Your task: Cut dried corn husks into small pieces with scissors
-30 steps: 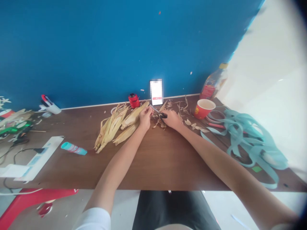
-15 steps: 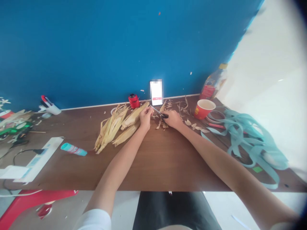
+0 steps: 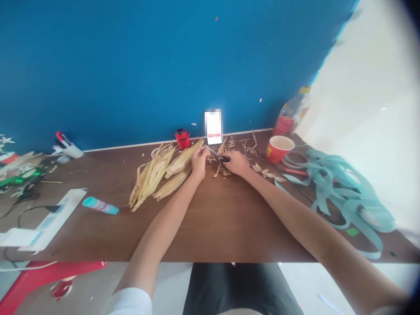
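Observation:
My right hand (image 3: 236, 162) is closed around the dark handles of a pair of scissors (image 3: 214, 152), whose blades point left. At the blade tips, my left hand (image 3: 199, 160) is closed in a pinch; what it holds is too small and hidden to make out. Dried corn husks (image 3: 153, 176) lie in a bundle left of my left hand, and one more husk (image 3: 175, 182) rests partly behind its wrist. Husk scraps (image 3: 224, 169) lie under and around the scissors.
A lit phone (image 3: 214, 127) leans on the blue wall beside a red roll (image 3: 183, 138). Rightward stand a red paper cup (image 3: 277, 150), a plastic bottle (image 3: 293, 113) and tangled teal ribbon (image 3: 341, 188). Leftward lie a glue stick (image 3: 100, 205), a power strip (image 3: 54, 218) and a pen holder (image 3: 72, 149).
Both hands and the scissors stay in almost the same place. The view has shifted very slightly.

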A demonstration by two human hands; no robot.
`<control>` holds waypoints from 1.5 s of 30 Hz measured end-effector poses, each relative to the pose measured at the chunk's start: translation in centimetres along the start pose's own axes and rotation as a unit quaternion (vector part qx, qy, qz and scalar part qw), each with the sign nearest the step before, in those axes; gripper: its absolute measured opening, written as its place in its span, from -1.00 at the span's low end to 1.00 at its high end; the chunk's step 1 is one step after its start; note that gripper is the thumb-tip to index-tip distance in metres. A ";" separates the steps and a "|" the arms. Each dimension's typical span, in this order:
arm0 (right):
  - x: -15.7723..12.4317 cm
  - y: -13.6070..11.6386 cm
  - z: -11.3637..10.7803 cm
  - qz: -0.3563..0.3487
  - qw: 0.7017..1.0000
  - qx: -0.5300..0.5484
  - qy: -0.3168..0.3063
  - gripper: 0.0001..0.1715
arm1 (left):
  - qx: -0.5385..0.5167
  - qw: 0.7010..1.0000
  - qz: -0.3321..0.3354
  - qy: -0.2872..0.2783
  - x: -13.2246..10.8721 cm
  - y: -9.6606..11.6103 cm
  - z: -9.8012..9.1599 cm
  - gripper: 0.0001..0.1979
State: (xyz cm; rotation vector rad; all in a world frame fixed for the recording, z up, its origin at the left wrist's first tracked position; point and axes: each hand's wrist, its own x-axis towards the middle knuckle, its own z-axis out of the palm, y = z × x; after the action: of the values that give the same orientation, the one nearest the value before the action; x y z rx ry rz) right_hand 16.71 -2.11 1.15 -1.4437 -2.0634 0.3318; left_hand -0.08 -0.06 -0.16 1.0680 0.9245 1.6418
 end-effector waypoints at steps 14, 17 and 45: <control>0.0 0.6 0.3 -0.012 0.998 0.043 0.047 -0.65 | 0.016 1.000 -0.009 -0.004 -0.1 0.2 0.1 -0.83; 0.0 0.5 0.2 -0.014 0.995 0.085 0.057 -0.67 | 0.009 1.000 -0.008 -0.003 -0.1 0.2 0.1 -0.78; -0.1 0.1 0.1 0.007 1.000 0.029 0.009 -0.61 | -0.033 0.999 -0.018 -0.006 0.0 0.0 0.0 -0.74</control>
State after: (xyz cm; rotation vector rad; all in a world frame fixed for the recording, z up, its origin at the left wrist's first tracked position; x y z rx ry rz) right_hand 16.78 -2.11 1.01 -1.4225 -2.0131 0.3790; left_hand -0.12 -0.07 -0.18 1.0097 0.8706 1.6234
